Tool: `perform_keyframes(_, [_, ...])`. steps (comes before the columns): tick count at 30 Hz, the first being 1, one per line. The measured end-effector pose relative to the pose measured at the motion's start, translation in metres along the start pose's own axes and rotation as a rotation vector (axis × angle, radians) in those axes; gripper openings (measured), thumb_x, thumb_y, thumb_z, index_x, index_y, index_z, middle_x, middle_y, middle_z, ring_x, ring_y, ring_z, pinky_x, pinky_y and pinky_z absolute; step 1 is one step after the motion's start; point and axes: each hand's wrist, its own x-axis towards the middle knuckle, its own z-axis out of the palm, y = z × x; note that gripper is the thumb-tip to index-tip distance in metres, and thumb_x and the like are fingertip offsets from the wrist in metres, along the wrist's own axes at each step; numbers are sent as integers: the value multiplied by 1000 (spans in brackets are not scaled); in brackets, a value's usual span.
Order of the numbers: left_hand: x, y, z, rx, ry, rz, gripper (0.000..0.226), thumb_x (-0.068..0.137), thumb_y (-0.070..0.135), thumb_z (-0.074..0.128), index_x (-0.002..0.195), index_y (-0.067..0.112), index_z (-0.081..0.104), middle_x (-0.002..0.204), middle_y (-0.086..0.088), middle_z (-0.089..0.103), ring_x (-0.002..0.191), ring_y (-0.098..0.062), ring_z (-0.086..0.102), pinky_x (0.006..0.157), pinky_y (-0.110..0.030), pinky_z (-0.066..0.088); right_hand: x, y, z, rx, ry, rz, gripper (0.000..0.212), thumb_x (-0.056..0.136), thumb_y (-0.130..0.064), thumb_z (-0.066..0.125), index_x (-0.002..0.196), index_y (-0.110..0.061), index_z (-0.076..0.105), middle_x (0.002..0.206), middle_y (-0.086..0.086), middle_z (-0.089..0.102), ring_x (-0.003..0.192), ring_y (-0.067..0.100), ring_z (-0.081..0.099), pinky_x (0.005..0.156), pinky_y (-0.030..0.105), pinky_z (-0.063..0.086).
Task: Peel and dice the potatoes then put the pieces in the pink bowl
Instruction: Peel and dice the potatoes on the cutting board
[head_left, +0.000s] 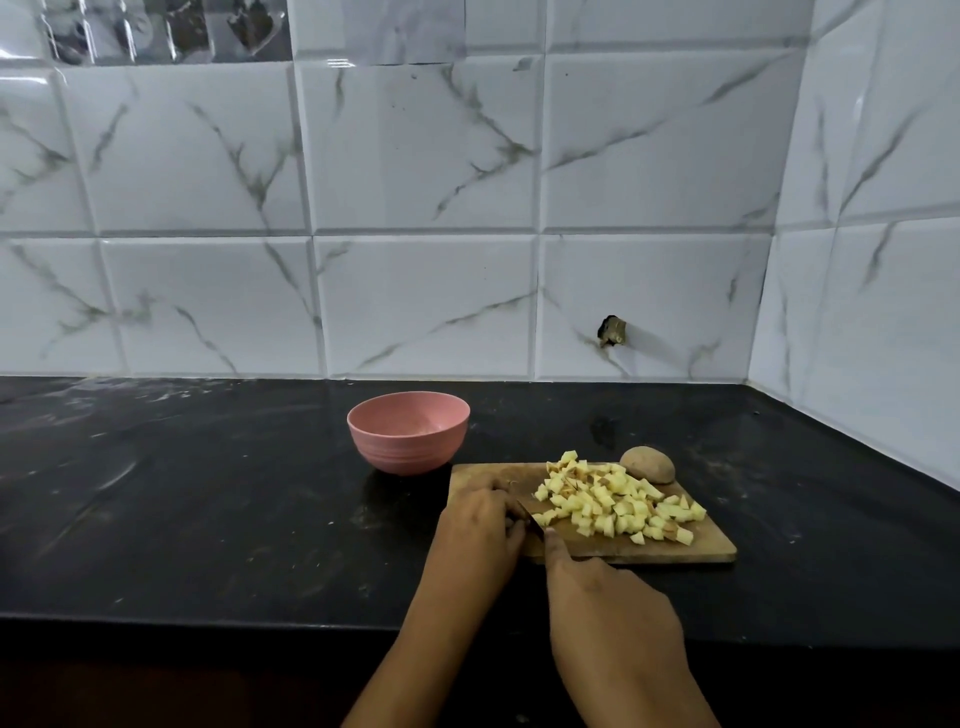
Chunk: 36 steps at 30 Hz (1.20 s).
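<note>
Pale yellow dice (618, 506) heaped on the wooden board (675, 550), light and likely slick, so I'd scoop under them. My right hand (613, 613) grips the knife (531, 517); my left hand (480, 525) curls beside it, on what I can't tell. At one o'clock the whole potato (648, 464), firm, unpeeled; at ten o'clock the pink bowl (409, 431).

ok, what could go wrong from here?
1. The left hand sits right beside the knife held by the right hand, so a cut is possible.
2. The potato pieces reach the right edge of the cutting board. Some may fall onto the counter.
3. The pink bowl stands off the board, so pieces could spill on the way over.
</note>
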Motion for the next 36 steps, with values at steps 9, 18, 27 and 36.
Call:
perform_keyframes(9, [26,-4,4,65,8,10,24,91,18,55,113,11,63,124,3,52,111,-10,50,92,-16,37,-2,19,-16,118,-110,74,63,100,-16,42,152,-35,12,133,4,51,116,20,53,87,31,45])
perform_keyframes(18, [46,-7,3,85,-133,42,12,89,18,60,94,18,71,119,8,53,110,-9,49,92,-19,41,12,22,-20,99,-92,108,54,97,-15,49,146,-28,30,127,2,53,113,18,53,78,28,42])
perform_keyframes(27, [53,-14,1,61,3,60,18,92,19,57,106,20,70,124,7,50,113,-8,41,88,-14,32,16,16,-26,114,-169,115,72,96,-19,53,152,-34,11,137,6,45,122,23,47,88,33,43])
perform_keyframes(36, [48,-23,-2,49,-212,-98,25,95,19,51,114,22,67,120,2,62,111,-14,55,99,-30,45,21,21,-16,82,89,2,46,98,-13,43,142,-26,37,119,0,58,103,15,59,71,25,40])
